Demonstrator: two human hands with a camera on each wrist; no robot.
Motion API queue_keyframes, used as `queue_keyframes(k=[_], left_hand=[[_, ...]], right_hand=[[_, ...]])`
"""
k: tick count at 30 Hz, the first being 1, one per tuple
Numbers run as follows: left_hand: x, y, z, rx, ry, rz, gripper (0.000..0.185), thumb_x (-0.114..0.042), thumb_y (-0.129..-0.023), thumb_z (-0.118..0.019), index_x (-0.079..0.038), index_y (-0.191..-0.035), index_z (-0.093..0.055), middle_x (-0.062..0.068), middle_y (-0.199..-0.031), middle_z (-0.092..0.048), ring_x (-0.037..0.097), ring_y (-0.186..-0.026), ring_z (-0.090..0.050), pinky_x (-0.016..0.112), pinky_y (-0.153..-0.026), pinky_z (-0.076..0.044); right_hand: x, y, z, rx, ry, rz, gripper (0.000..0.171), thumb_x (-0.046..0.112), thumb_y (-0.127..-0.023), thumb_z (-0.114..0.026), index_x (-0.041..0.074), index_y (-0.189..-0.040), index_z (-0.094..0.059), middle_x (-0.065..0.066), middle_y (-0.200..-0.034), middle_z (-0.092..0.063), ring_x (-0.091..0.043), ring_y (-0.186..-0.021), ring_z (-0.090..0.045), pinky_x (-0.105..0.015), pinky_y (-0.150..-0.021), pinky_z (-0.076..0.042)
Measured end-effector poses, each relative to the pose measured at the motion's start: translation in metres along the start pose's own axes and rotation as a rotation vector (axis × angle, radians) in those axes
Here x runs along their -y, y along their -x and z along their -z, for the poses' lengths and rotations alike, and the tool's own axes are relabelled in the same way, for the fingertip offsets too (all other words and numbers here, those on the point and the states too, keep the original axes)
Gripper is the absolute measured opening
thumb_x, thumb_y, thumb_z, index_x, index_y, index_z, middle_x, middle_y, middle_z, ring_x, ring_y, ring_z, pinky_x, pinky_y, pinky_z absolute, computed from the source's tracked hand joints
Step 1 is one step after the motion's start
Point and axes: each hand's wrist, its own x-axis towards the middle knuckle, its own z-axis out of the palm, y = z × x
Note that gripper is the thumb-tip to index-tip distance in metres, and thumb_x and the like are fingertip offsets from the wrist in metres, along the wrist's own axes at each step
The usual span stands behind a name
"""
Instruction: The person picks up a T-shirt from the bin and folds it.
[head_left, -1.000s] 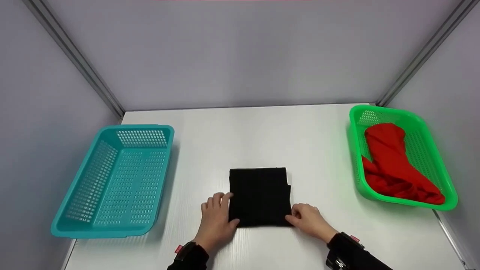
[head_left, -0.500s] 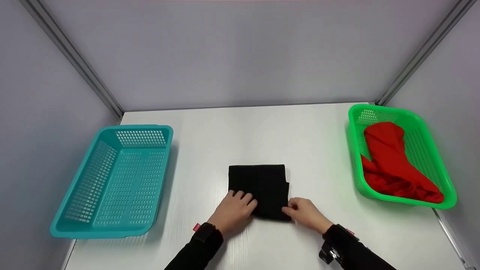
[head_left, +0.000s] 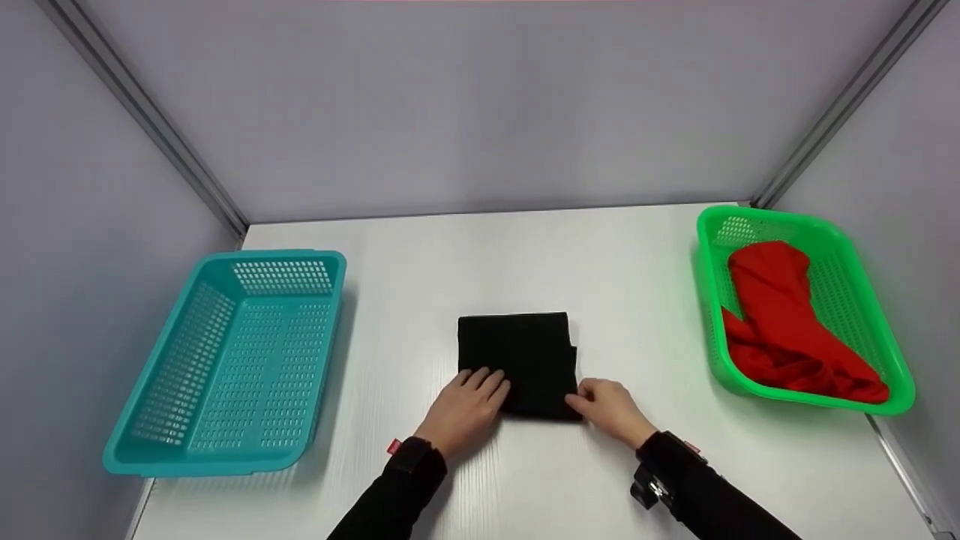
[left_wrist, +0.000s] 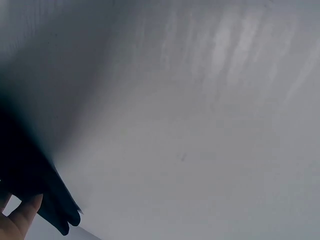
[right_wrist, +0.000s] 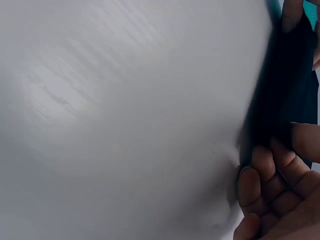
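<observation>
A folded black cloth [head_left: 532, 352] lies flat on the white table in the head view, with a small step in its right edge. My left hand [head_left: 466, 405] lies over its near left corner, fingers on top; the thumb is hidden there. In the right wrist view the left thumb [right_wrist: 292, 15] bears on the cloth's near edge, with fingers across from it. At the near right corner my right hand [head_left: 611, 409] pinches the cloth, its thumb on top and the other fingers [right_wrist: 262, 162] curled at the edge.
A turquoise basket [head_left: 322, 360] with nothing visible inside stands at the left. Over on the right is a green basket [head_left: 870, 300] holding a crumpled red cloth [head_left: 787, 322]. Grey panels [head_left: 480, 105] wall the table [head_left: 517, 262] at the back and sides.
My left hand has shifted from the cloth's left side onto its near left corner. The black cloth has slid away from me, with both hands following; the right kept its pinch.
</observation>
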Motion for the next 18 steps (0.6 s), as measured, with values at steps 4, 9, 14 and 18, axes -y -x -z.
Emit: queue_keyframes(k=[4,9,14,18], left_hand=[[0.002,0.012,-0.002,0.039,-0.002,-0.029,0.044,-0.02,-0.105,-0.057,-0.009,-0.148,-0.058,0.009,-0.153,-0.055,0.025,-0.138,-0.055,0.042,-0.116,-0.042],[0.007,0.03,-0.006,0.059,0.04,-0.05,0.049,-0.022,-0.108,-0.052,-0.003,-0.152,-0.051,0.014,-0.157,-0.049,0.026,-0.145,-0.047,0.042,-0.122,-0.033],[0.011,0.048,-0.006,0.134,0.147,-0.023,0.056,-0.031,-0.11,-0.047,-0.002,-0.158,-0.04,0.014,-0.165,-0.037,0.027,-0.153,-0.035,0.041,-0.124,-0.028],[0.015,0.054,-0.003,0.217,0.237,-0.004,0.066,-0.045,-0.112,-0.04,-0.003,-0.162,-0.032,0.012,-0.17,-0.027,0.025,-0.157,-0.025,0.04,-0.126,-0.022]], right_hand=[[-0.002,0.0,0.001,-0.016,0.075,-0.031,0.029,0.02,-0.094,-0.073,0.015,-0.069,-0.059,0.007,-0.064,-0.052,-0.014,-0.065,-0.049,-0.038,-0.073,-0.043],[-0.002,0.003,0.0,-0.018,0.132,-0.02,0.028,0.021,-0.095,-0.073,0.014,-0.071,-0.063,0.007,-0.066,-0.058,-0.015,-0.068,-0.054,-0.05,-0.084,-0.04],[-0.003,0.004,-0.001,-0.025,0.151,-0.008,0.025,0.019,-0.095,-0.074,0.014,-0.072,-0.064,0.006,-0.07,-0.061,-0.015,-0.07,-0.054,-0.047,-0.08,-0.039],[-0.004,0.005,0.001,-0.013,0.148,-0.007,0.025,0.02,-0.095,-0.074,0.014,-0.072,-0.065,0.006,-0.071,-0.063,-0.015,-0.07,-0.055,-0.046,-0.08,-0.037]])
